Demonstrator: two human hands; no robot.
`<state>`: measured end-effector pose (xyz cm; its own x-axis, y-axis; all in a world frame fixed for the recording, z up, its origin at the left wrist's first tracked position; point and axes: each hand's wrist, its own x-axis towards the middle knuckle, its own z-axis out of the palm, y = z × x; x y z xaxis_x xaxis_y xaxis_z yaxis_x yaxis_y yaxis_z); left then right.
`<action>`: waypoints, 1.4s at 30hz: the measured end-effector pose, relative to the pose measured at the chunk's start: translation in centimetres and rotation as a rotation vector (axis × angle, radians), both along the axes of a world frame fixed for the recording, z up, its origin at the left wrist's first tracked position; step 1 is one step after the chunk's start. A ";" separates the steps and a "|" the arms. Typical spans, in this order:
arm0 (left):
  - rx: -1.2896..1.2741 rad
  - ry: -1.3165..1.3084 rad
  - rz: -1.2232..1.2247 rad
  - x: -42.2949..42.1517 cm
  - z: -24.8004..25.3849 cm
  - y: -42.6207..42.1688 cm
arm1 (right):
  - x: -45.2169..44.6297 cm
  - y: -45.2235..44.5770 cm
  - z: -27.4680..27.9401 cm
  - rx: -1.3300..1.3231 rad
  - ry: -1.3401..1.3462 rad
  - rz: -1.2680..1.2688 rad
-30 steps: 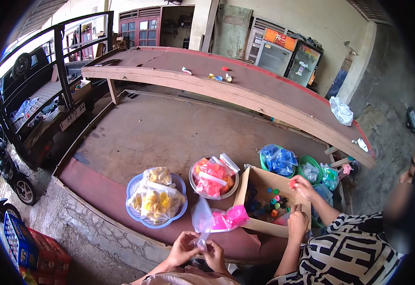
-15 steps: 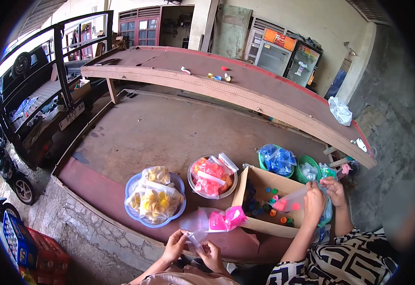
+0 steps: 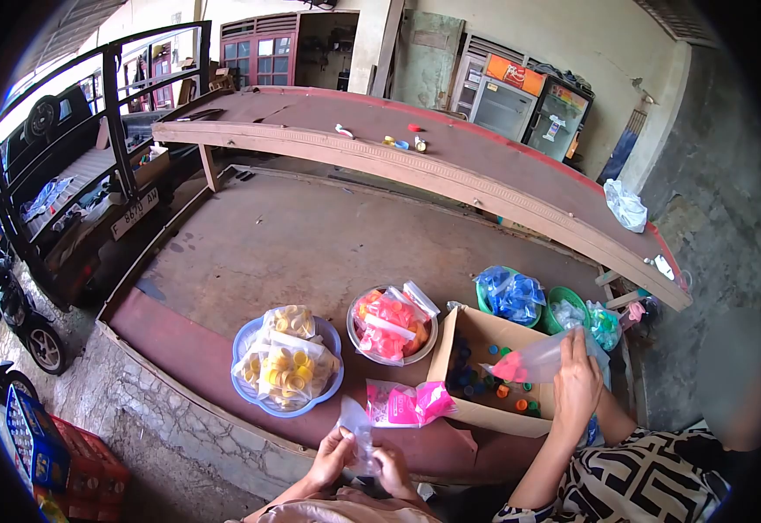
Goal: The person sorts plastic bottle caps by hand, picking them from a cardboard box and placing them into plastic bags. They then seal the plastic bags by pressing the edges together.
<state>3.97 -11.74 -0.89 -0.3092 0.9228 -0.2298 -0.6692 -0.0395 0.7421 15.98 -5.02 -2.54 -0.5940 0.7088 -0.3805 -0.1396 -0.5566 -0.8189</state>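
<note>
A clear plastic bag (image 3: 358,427) hangs between my two hands at the bottom centre. My left hand (image 3: 335,451) pinches one side of it, and my right hand (image 3: 391,471) has its fingers closed on the other side. Just beyond lies a pink and clear packet (image 3: 408,404). Left of that, a blue basin (image 3: 241,388) holds bags of yellow and cream caps (image 3: 289,370). Behind the packet, bags of red and orange caps (image 3: 389,327) fill a metal bowl (image 3: 357,349).
At right, a person (image 3: 633,466) holds a clear bag with red caps (image 3: 513,366) over a cardboard box (image 3: 507,422) of loose coloured caps. Green basins (image 3: 566,296) with bagged caps stand behind it. A raised wooden bench edge (image 3: 328,142) crosses beyond the low table (image 3: 267,235).
The clear bag in my hands has been lifted off the pink packet and now stands more upright. The other person's bag of red caps has swung up over the box.
</note>
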 end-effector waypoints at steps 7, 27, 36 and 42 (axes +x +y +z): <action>-0.008 -0.010 -0.141 -1.5 -1.8 -0.5 | 0.6 1.2 2.0 0.237 -0.053 0.285; 0.138 -0.575 -0.638 -2.1 -3.3 -1.3 | 6.5 9.5 8.2 -0.371 0.794 0.041; 0.192 -1.200 -0.354 -2.2 -1.8 -1.0 | 6.8 11.0 10.3 -0.791 1.336 0.082; 0.087 -0.434 -0.196 -0.4 -0.2 -0.9 | -0.2 3.3 0.2 -0.646 0.717 0.154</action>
<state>3.60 -12.60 -1.06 -0.0200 0.9757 -0.2181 -0.9175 0.0687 0.3919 15.82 -1.71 -2.35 -0.9046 0.3860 -0.1808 -0.3737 -0.9222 -0.0994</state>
